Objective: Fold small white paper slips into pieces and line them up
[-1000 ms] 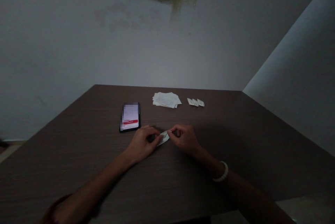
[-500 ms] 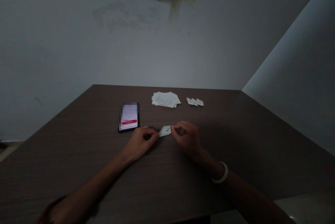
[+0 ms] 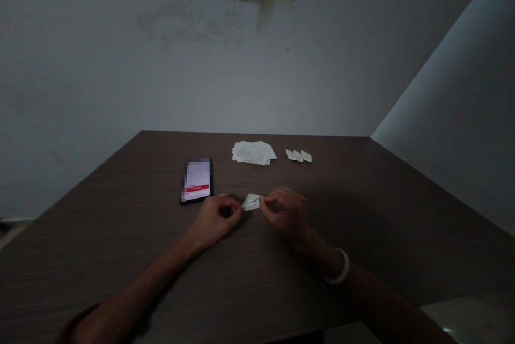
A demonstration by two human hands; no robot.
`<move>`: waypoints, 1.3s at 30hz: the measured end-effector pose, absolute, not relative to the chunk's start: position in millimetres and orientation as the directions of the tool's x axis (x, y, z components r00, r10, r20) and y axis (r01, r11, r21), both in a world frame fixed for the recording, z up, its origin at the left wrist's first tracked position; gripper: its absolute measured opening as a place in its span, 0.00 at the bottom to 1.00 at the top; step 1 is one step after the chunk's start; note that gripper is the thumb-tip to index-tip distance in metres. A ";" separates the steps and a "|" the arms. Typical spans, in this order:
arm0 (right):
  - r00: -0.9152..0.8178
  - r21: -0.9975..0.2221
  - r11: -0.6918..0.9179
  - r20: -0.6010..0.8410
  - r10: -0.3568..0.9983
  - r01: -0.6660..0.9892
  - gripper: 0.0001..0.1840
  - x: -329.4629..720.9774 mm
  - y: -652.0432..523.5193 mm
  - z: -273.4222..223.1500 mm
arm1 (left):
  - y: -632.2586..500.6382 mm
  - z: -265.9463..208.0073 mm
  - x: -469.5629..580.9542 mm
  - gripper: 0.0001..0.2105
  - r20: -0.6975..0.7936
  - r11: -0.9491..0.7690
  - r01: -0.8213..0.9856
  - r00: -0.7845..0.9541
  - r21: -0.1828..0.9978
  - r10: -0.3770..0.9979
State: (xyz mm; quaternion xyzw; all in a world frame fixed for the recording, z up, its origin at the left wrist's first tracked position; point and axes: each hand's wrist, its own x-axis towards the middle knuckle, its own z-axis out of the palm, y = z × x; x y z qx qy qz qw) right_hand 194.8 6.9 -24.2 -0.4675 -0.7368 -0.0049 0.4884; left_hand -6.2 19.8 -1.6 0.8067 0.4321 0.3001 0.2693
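Observation:
Between my two hands a small piece of white paper is held just over the dark table; it looks creased or folded, with faint marks on it. My left hand pinches its left corner between thumb and fingertips. Thumb and forefinger of my right hand pinch the right end, and those fingers cover part of that edge. Beyond my right hand lie several small folded white papers in an overlapping row.
A loose stack of white paper slips lies toward the back of the brown table. Left of it is a phone with a lit screen. The table's far edge meets a grey wall, and another wall slants in at the right.
The whole view has shifted slightly. My right fingertips sit a little lower at the paper's right end; both hands keep their pinch on it.

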 end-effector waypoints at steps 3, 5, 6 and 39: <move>-0.113 -0.441 0.578 0.721 0.684 0.687 0.08 193.7 4.4 -23.7 | 20.0 -1.2 -5.8 0.10 0.261 -0.485 0.535 0.440 0.692 0.859; -0.124 -0.441 0.581 0.714 0.689 0.683 0.08 193.0 3.0 -22.5 | 20.2 -0.8 -5.4 0.10 0.268 -0.480 0.550 0.423 0.683 0.866; -0.131 -0.440 0.586 0.714 0.688 0.680 0.08 192.7 2.5 -21.8 | 20.2 -0.7 -5.3 0.10 0.272 -0.475 0.561 0.409 0.678 0.871; -0.273 -0.312 0.469 0.507 0.818 0.826 0.10 192.2 4.9 -21.8 | 17.6 -5.5 -6.4 0.12 0.425 -0.614 0.748 0.484 0.253 0.765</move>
